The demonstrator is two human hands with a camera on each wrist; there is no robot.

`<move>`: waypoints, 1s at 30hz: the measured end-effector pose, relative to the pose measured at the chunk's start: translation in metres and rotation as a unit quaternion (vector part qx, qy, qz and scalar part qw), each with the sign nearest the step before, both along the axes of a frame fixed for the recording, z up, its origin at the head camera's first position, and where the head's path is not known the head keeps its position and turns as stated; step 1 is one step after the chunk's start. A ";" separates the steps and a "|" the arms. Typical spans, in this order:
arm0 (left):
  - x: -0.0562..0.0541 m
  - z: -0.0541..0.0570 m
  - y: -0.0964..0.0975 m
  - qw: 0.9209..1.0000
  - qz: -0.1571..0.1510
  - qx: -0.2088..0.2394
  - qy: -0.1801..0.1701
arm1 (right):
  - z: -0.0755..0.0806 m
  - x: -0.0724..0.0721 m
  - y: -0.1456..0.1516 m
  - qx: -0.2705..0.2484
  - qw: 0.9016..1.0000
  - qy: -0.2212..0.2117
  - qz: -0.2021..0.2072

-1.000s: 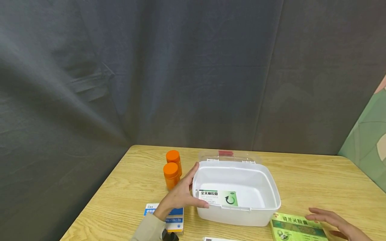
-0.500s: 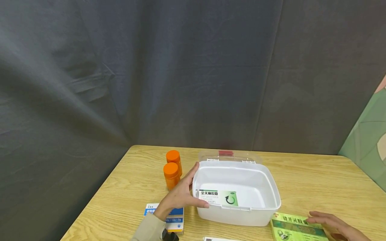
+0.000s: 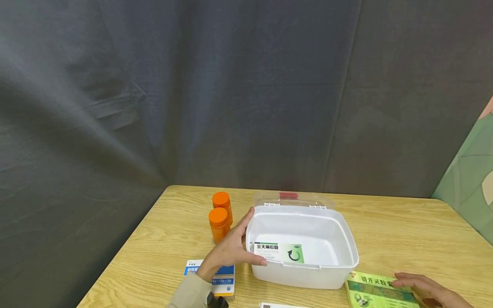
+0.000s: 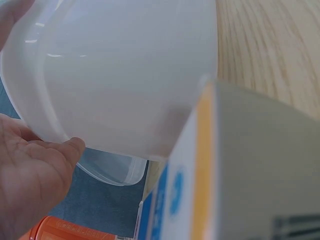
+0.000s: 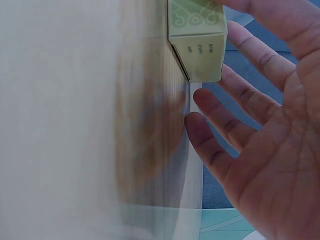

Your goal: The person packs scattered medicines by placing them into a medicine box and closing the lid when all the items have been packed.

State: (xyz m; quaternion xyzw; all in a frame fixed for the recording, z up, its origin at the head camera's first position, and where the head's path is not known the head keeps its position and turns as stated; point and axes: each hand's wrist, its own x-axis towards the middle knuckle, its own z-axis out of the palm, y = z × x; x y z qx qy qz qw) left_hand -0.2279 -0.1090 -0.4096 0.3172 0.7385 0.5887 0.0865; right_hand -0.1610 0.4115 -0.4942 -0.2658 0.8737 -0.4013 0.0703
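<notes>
Right hand: compared with one second ago, it is slightly lower and nearer to the green box; the left hand keeps its place.
Dark curtain: it hangs behind the table.
Table: it has light wood grain and carries all the things.
White container: it stands open, with its clear lid turned to the back. Left hand holds its left end in a wide grip, thumb at the front rim, fingers toward the back corner. Left wrist view shows the outer left wall, which the head view hides.
Green box: it lies just right of the container, at the widely spread fingers of the right hand. Only the right wrist view shows its end panel with small print; whether the fingers touch it, I cannot tell.
Blue-and-white box: it is partly hidden by the left wrist; the left wrist view shows its end very near.
Orange bottles: two, they stand behind the left hand.
Green-and-white packet: it lies inside the container, front left; only the head view shows it.
</notes>
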 end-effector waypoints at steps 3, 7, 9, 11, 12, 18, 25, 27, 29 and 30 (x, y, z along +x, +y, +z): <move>-0.001 0.000 0.000 1.000 -0.003 0.002 0.001 | 0.003 -0.001 0.000 -0.002 1.000 -0.014 0.010; -0.001 0.000 0.000 1.000 -0.006 0.007 -0.003 | 0.004 -0.001 -0.001 -0.012 1.000 -0.011 0.016; -0.001 0.000 0.000 1.000 -0.006 0.007 -0.002 | 0.004 0.000 -0.002 -0.013 1.000 0.006 0.009; -0.001 0.000 0.000 1.000 -0.007 0.008 -0.001 | 0.003 0.002 -0.004 -0.003 0.999 0.035 -0.001; -0.001 0.000 0.000 1.000 -0.007 0.008 -0.002 | 0.003 0.002 -0.004 0.001 0.999 0.046 -0.005; 0.000 0.000 0.000 1.000 -0.006 0.008 -0.005 | 0.003 0.001 -0.005 -0.005 0.999 0.037 0.000; 0.000 0.000 0.000 1.000 -0.007 0.009 0.001 | 0.005 0.000 -0.001 -0.007 1.000 -0.029 -0.003; -0.001 0.000 0.000 1.000 -0.008 0.010 0.002 | 0.005 0.000 -0.001 -0.004 1.000 -0.021 -0.004; -0.001 0.000 0.000 1.000 -0.008 0.012 0.001 | 0.003 0.000 0.001 -0.005 1.000 -0.010 -0.003; 0.000 0.000 0.000 1.000 -0.008 0.013 -0.002 | 0.002 -0.001 0.002 -0.007 1.000 -0.003 0.000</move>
